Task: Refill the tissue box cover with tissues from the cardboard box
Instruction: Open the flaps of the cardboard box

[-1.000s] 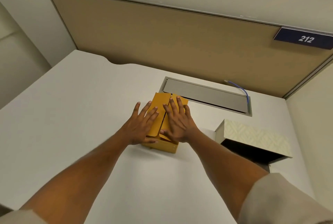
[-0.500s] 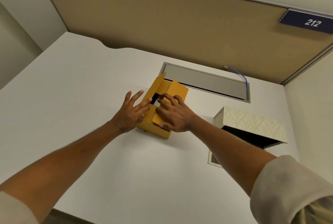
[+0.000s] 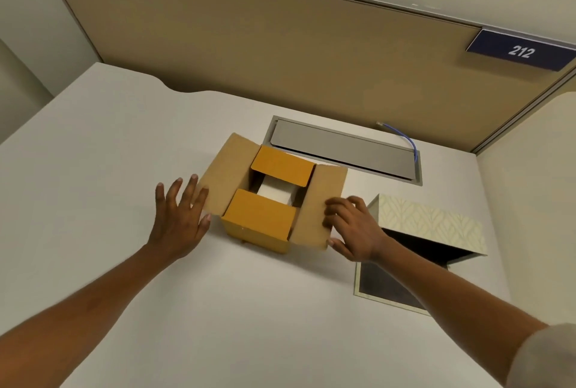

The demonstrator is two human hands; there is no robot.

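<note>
Left hand (image 3: 180, 216), fingers straight and spread, touches the left flap of the yellow cardboard box (image 3: 258, 225), which stands mid-way across the white table (image 3: 93, 169). Its side flaps are splayed, and white tissues (image 3: 277, 189) lie partly hidden under the inner flaps. Right hand (image 3: 352, 228) curls round the right flap. The patterned tissue box cover (image 3: 430, 222), at right, is partly hidden by the forearm. The wall sign (image 3: 520, 51) reads "212".

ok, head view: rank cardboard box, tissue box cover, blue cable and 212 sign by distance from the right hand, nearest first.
1. cardboard box: the right hand holds its right flap.
2. tissue box cover: just right of the hand.
3. blue cable: farther back, slightly right.
4. 212 sign: farthest, upper right.
</note>
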